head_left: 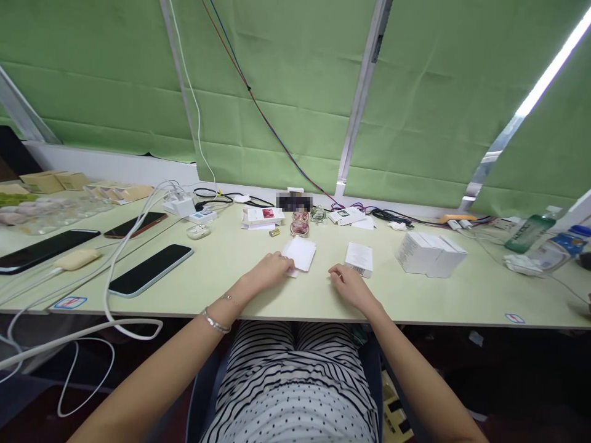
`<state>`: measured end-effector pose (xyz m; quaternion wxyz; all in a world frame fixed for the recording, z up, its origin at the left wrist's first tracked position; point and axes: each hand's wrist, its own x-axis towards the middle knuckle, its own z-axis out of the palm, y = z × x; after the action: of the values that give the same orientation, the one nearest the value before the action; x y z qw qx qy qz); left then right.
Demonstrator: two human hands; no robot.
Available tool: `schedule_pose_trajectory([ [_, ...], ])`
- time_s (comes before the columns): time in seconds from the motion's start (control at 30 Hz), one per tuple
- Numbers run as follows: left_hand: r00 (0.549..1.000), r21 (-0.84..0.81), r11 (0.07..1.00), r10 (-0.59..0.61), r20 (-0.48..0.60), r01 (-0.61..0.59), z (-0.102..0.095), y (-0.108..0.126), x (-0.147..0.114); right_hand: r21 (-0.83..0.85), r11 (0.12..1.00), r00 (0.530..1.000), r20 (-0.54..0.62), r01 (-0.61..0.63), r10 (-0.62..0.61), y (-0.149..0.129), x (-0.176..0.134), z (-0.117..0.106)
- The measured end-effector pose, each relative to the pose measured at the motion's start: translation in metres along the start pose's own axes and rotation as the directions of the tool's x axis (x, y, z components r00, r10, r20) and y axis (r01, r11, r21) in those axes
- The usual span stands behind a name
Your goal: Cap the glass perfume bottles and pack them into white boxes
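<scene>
My left hand (272, 271) rests on the pale green table (258, 295), its curled fingertips touching the near edge of a flat white card (301, 253). My right hand (348, 284) lies on the table just in front and left of a small white box (359, 259) with a barcode label; its fingers are curled and I cannot tell if they touch the box. Neither hand lifts anything.
Stacked white boxes (429, 253) sit to the right, with bottles (530, 232) beyond. Three phones (150, 269) and white cables (115, 258) lie at left. Small packets (262, 216), a round pink item (299, 227) and chargers (180, 204) line the back.
</scene>
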<state>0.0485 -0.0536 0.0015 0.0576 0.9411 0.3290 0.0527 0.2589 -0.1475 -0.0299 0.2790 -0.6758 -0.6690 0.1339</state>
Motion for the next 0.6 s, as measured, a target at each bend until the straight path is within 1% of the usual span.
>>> schedule_pose_trajectory([
  [0.07, 0.989, -0.099, 0.984, 0.150, -0.013, -0.151, -0.002, 0.011, -0.013, 0.026, 1.000, 0.999, -0.032, -0.013, 0.014, 0.000, 0.000, 0.000],
  [0.1, 0.981, -0.145, 0.971, 0.184, -0.056, -0.190, -0.003, 0.014, -0.019, 0.039, 0.999, 0.999, -0.044, -0.022, 0.024, 0.000, 0.000, 0.000],
  [0.13, 0.979, -0.174, 0.966, 0.172, -0.112, -0.190, -0.003, 0.015, -0.025, 0.048, 0.998, 0.998, -0.051, -0.031, 0.033, -0.001, 0.000, 0.000],
  [0.17, 0.978, -0.191, 0.968, 0.134, -0.158, -0.164, -0.003, 0.014, -0.030, 0.055, 0.998, 0.998, -0.051, -0.037, 0.040, -0.001, -0.001, 0.000],
  [0.2, 0.980, -0.200, 0.972, 0.085, -0.178, -0.121, -0.001, 0.011, -0.034, 0.060, 0.998, 0.999, -0.039, -0.035, 0.037, -0.002, -0.002, 0.000],
  [0.23, 0.985, -0.209, 0.975, 0.039, -0.167, -0.074, 0.001, 0.008, -0.037, 0.066, 0.998, 1.000, -0.016, -0.020, 0.021, -0.003, -0.003, 0.000],
  [0.3, 0.998, -0.227, 0.974, -0.004, -0.067, -0.011, 0.009, 0.000, -0.042, 0.084, 0.995, 0.996, 0.070, 0.054, -0.060, -0.006, -0.004, 0.002],
  [0.37, 1.000, -0.227, 0.974, -0.007, 0.029, 0.013, 0.019, -0.005, -0.044, 0.107, 0.982, 0.973, 0.158, 0.153, -0.168, -0.008, -0.005, 0.007],
  [0.43, 0.998, -0.201, 0.979, -0.005, 0.061, 0.017, 0.027, -0.005, -0.044, 0.119, 0.972, 0.960, 0.173, 0.202, -0.221, -0.009, -0.005, 0.013],
  [0.47, 0.998, -0.189, 0.982, -0.002, 0.062, 0.014, 0.029, -0.004, -0.044, 0.121, 0.974, 0.966, 0.152, 0.194, -0.211, -0.009, -0.005, 0.016],
  [0.53, 0.999, -0.175, 0.984, -0.007, 0.047, 0.015, 0.031, 0.001, -0.044, 0.118, 0.985, 0.985, 0.106, 0.125, -0.137, -0.011, -0.005, 0.021],
  [0.6, 0.999, -0.155, 0.987, -0.037, 0.020, 0.039, 0.031, 0.005, -0.043, 0.098, 0.993, 0.994, 0.089, 0.060, -0.069, -0.012, -0.006, 0.022],
])
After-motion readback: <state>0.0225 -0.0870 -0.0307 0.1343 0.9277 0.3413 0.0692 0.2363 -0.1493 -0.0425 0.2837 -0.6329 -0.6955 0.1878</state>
